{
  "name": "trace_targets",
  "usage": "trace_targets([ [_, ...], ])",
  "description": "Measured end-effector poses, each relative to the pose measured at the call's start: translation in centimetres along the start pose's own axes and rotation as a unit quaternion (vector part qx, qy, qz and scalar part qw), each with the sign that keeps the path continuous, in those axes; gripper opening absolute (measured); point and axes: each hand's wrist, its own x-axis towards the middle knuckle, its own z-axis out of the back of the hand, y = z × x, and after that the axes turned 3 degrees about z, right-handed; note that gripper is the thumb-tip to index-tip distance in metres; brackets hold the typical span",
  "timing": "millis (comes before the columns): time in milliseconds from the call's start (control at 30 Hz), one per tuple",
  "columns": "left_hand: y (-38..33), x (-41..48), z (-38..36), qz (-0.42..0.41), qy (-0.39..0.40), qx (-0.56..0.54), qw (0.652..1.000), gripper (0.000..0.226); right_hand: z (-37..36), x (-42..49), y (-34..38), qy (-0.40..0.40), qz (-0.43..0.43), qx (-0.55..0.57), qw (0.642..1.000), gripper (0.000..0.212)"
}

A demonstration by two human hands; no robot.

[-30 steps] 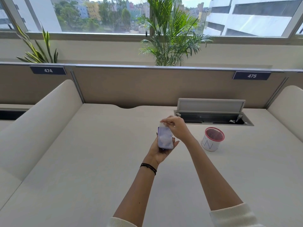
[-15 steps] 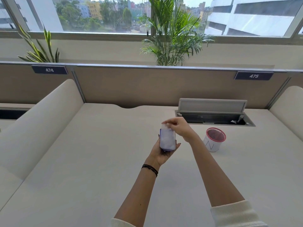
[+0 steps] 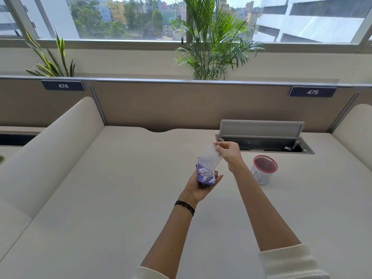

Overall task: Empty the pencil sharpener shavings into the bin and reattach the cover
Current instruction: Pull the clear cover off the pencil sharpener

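Observation:
My left hand cradles the purple base of a pencil sharpener, held palm-up above the middle of the desk. Pale shavings lie piled in the base. My right hand pinches the top edge of the sharpener's translucent cover, which is tilted up and lifted off the far end of the base, its lower edge still near the shavings. A small white bin with a red rim stands on the desk to the right of both hands.
An open cable tray with a raised grey lid is sunk into the desk behind the bin. Padded cream dividers flank the desk on both sides, and a brown partition closes off the back.
The cover was seated on the purple base with my right fingers at its top. Now my right hand has lifted and tilted it away, exposing the shavings.

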Motion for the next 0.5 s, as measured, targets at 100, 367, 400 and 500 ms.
trace_targets([
  [100, 0.4, 0.0, 0.1, 0.0, 0.0, 0.005, 1.0, 0.033, 0.4, -0.8, 0.0, -0.012, -0.002, 0.004, 1.0, 0.02],
  [367, 0.9, -0.8, 0.4, 0.0, -0.008, 0.017, 1.0, 0.033, 1.6, -3.6, 0.2, -0.044, 0.087, -0.022, 0.995, 0.022],
  [400, 0.6, -0.9, 0.5, -0.003, -0.009, 0.021, 1.0, 0.033, 1.7, -4.2, 0.4, -0.051, 0.112, -0.024, 0.992, 0.023],
  [500, 0.0, -1.0, 1.0, -0.01, -0.006, 0.025, 1.0, 0.037, 1.9, -6.0, 0.5, -0.056, 0.19, -0.057, 0.979, 0.025],
])
